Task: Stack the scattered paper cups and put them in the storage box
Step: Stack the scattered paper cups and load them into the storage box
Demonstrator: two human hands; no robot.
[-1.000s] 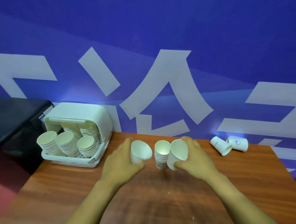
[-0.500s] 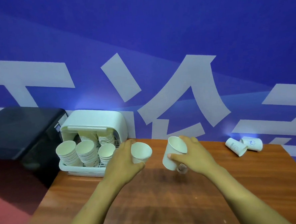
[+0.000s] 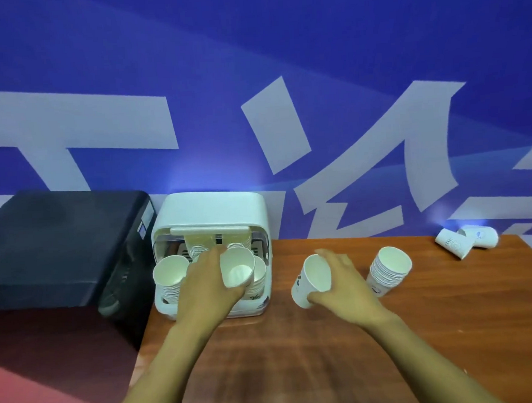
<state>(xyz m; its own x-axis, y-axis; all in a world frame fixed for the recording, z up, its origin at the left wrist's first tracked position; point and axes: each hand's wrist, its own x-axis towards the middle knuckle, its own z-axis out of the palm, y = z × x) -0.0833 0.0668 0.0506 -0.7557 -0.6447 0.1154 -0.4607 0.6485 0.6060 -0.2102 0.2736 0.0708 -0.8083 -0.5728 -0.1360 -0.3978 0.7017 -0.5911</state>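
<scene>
My left hand (image 3: 206, 284) grips a single white paper cup (image 3: 237, 267) and holds it over the front of the white storage box (image 3: 209, 209), which holds several stacks of cups (image 3: 170, 277). My right hand (image 3: 346, 285) grips another white cup (image 3: 313, 281) tilted above the table. A stack of nested cups (image 3: 389, 270) stands on the table just right of that hand. Two loose cups (image 3: 452, 243) (image 3: 481, 235) lie on their sides at the table's far right corner.
The wooden table (image 3: 299, 355) ends against a blue wall with white lettering. A black machine (image 3: 58, 245) sits left of the box, off the table's left edge. A red floor shows at the lower left.
My left hand carried its cup left to the storage box. My right hand shifted off the nested stack, which now stands uncovered to its right. The view turned left.
</scene>
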